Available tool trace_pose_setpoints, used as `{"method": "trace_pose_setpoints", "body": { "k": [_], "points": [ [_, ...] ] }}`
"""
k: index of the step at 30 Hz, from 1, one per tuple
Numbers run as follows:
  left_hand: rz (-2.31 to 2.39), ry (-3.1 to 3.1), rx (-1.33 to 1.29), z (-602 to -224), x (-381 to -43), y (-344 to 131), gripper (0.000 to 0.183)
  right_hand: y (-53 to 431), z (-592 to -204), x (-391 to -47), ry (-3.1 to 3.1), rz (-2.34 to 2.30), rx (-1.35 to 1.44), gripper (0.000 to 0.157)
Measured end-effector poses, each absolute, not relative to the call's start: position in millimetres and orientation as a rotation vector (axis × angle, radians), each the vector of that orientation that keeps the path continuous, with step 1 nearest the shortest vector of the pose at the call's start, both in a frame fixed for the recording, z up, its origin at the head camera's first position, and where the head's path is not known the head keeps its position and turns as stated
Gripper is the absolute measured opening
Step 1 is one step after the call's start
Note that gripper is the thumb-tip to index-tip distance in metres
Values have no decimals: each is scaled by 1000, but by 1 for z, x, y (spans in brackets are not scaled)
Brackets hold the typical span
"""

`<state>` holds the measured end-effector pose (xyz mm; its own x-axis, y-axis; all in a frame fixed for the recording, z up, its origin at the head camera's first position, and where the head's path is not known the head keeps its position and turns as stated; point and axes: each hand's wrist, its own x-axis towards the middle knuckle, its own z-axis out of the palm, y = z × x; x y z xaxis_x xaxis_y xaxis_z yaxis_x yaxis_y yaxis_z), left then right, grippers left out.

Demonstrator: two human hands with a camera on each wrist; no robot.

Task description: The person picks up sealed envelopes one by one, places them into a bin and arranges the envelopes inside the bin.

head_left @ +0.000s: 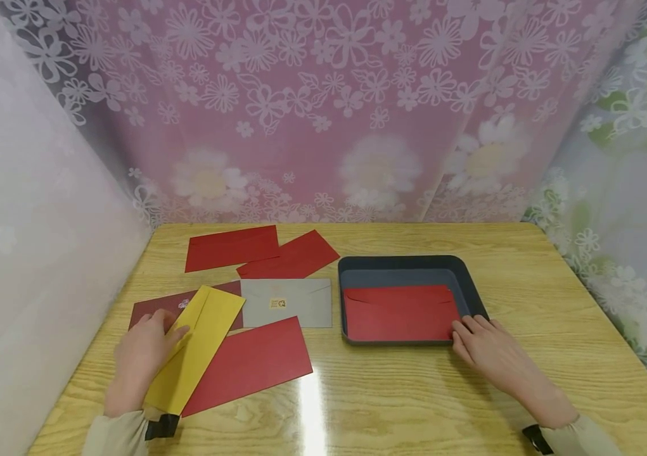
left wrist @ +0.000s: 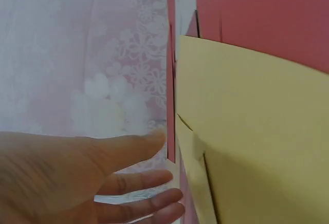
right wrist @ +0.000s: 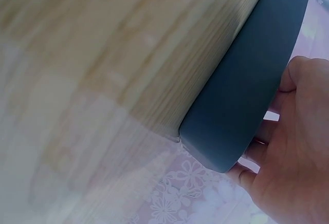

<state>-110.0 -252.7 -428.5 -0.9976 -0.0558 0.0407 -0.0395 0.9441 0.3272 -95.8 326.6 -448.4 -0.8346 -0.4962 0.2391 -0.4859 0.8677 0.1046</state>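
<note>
My left hand (head_left: pixel 143 348) lies over a yellow envelope (head_left: pixel 200 345), with thumb and fingers stretched out in the left wrist view. Beneath the yellow envelope are a dark maroon envelope (head_left: pixel 154 309) and a red envelope (head_left: pixel 266 358). On the right, a dark grey tray (head_left: pixel 403 261) has a red envelope (head_left: pixel 400 316) lying flap side up in its front part. My right hand (head_left: pixel 491 351) grips the tray's front right corner, fingers bent over the rim beside that envelope's corner. In the right wrist view the tray wall (right wrist: pixel 231 90) hides the fingertips.
A grey envelope (head_left: pixel 300 313) with a small gold sticker lies left of the tray. Two more red envelopes, one farther left (head_left: pixel 232 248) and one nearer the tray (head_left: pixel 291 256), lie toward the back. Floral curtains (head_left: pixel 323 114) hang round the wooden table (head_left: pixel 391 405).
</note>
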Motion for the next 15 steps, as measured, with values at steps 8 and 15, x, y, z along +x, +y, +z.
{"method": "trace_pose_setpoints", "body": {
  "k": [8, 15],
  "points": [
    [-468, -3175, 130, -436, -113, -257, 68, 326, -448, -96, -2773, -62, 752, 6],
    [-551, -3201, 161, -437, -117, -262, 61, 327, -450, -96, -2712, -56, 774, 11]
  ]
}}
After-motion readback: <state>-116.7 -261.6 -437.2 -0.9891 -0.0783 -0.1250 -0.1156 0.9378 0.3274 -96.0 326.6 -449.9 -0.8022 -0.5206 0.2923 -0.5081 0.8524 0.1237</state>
